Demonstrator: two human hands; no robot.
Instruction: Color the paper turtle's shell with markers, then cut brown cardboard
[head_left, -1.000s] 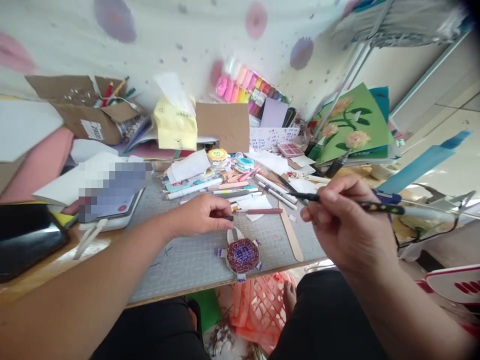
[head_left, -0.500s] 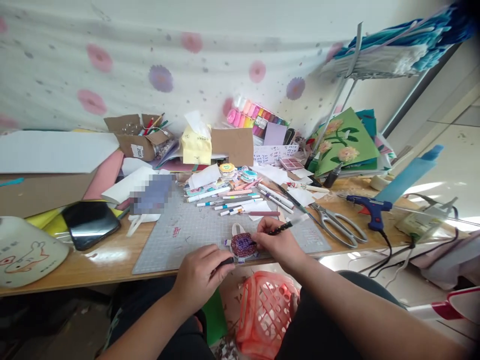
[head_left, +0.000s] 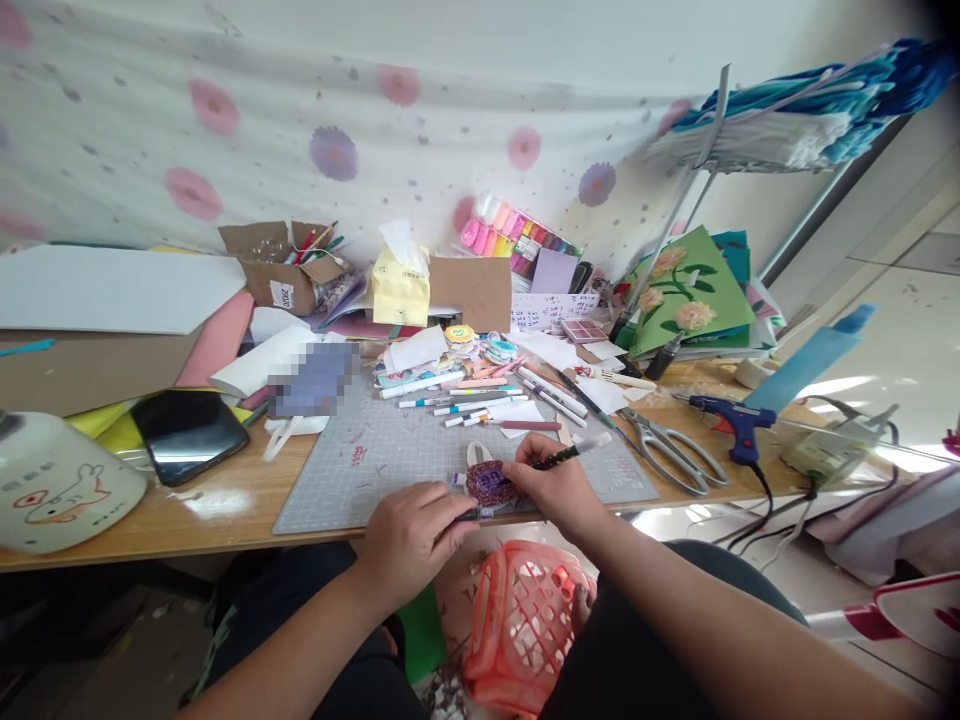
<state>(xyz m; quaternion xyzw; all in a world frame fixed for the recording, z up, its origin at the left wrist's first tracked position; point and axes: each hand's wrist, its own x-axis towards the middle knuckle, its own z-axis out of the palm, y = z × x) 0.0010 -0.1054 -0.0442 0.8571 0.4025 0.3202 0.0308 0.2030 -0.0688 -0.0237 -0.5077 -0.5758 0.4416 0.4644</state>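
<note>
- Craft piece (head_left: 486, 485): maroon, purple centre.
- Pen (head_left: 556, 458): black, pale dots.
- Mat (head_left: 322, 495): grey, gridded.
- Curtain (head_left: 270, 140), far: white; pink and purple flowers.
- Card (head_left: 716, 275), far right: green; pale pink flowers.
- Glue gun (head_left: 741, 424), right: dark blue.
- Basket (head_left: 486, 622), near: coral, diamond lattice.
- Tissue pack (head_left: 397, 292), far: pale yellow.

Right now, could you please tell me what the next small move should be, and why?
I'd probably steady the ornament with the left hand, which is close to its near edge, since the right hand holds the pen at the ornament, though the tip is hidden.
</note>
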